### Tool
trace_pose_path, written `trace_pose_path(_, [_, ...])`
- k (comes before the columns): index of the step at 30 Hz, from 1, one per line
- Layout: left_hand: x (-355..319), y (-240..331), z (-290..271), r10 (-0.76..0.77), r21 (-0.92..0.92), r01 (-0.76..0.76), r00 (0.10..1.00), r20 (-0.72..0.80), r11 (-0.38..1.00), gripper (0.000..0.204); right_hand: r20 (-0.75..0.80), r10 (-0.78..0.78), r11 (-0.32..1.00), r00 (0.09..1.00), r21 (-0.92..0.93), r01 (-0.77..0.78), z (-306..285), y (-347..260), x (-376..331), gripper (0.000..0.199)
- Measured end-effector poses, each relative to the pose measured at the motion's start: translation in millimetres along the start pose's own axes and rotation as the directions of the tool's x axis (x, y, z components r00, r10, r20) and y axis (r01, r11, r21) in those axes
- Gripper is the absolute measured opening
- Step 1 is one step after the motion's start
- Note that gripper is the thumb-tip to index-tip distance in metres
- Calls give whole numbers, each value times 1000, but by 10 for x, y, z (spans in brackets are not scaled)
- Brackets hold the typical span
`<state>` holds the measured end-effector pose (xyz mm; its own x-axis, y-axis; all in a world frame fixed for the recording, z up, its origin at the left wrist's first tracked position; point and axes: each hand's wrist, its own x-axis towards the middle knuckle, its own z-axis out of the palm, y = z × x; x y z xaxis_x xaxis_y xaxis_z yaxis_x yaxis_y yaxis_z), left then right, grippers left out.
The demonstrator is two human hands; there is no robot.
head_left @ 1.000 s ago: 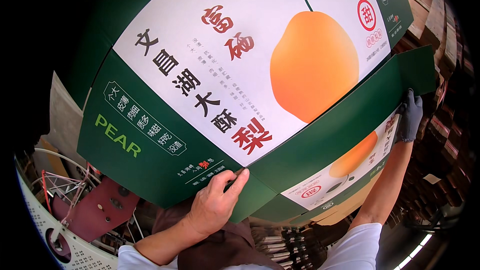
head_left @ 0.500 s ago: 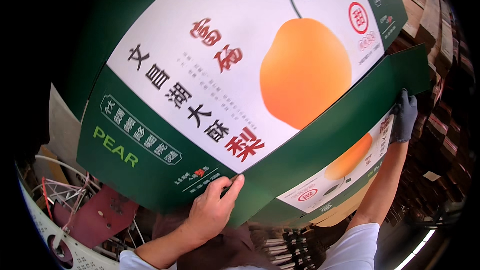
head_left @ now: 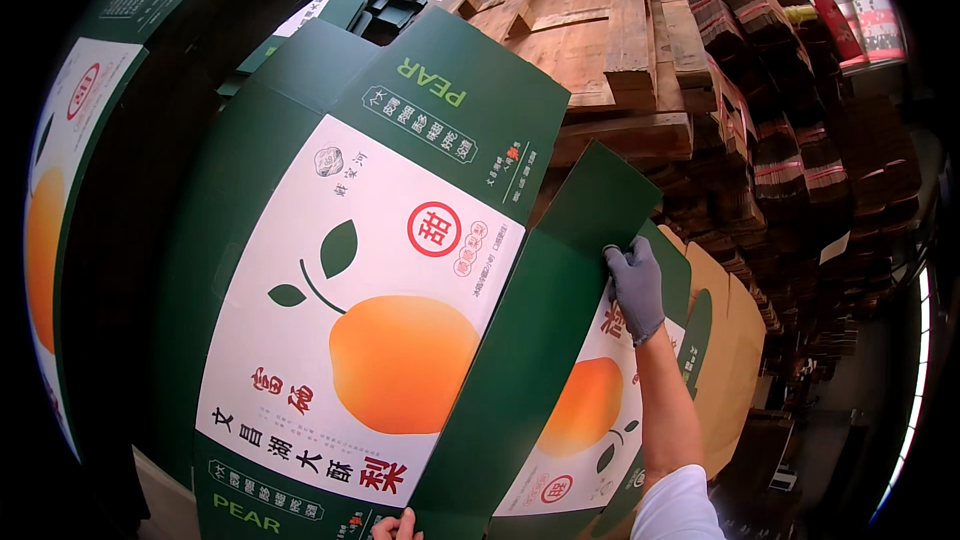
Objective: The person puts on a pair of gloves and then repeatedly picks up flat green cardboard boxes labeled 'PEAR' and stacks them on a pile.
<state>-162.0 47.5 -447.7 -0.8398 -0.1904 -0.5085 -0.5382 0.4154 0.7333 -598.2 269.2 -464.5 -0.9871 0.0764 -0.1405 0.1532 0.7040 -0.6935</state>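
Observation:
A large green and white printed carton point(head_left: 262, 245) with an orange-yellow pear picture spreads before me, its panels creased and its end flaps standing out. My right hand point(head_left: 636, 290), in a grey glove, grips the carton's edge beside a short green flap point(head_left: 600, 190), some fingers hidden behind the board. Low in the picture, my bare left hand point(head_left: 398, 526) pinches the near edge of the same carton; just its fingertips show, the rest is cut off by the frame. Beneath the right forearm lies a side panel with a smaller pear print point(head_left: 580, 405).
To the left rises a stack of matching green cartons point(head_left: 110, 15). Wooden pallets point(head_left: 570, 25) stand beyond the carton. Several bundled stacks of brown cardboard point(head_left: 775, 130) line the right. Plain brown board point(head_left: 735, 340) lies under the right side of the carton.
The view has swung up and right, bringing the pallets and carton stacks into sight. The carton now appears lower and farther off. Both hands keep their hold on it.

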Motion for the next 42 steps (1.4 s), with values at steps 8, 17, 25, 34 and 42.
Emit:
trace_pose_path(8, [-14,-10,13,-2,33,2,1000,-21,999,43,5,-5,997,1000,-80,5,34,128,54,31])
trace_pose_path(17, [-83,-129,124,-29,54,30,999,-22,998,45,12,-6,997,1000,-72,7,61,134,75,33])
trace_pose_path(25, [-62,-115,95,-2,56,3,1000,-20,998,47,20,21,995,1000,-97,-19,64,123,77,33])
trace_pose_path(34, [30,13,-16,10,18,-9,1000,-20,1000,45,24,40,995,999,-96,-38,85,86,75,34])
trace_pose_path(42, [-10,27,-10,-10,49,10,1000,-15,999,46,-47,-40,987,998,-157,32,164,106,42,34])
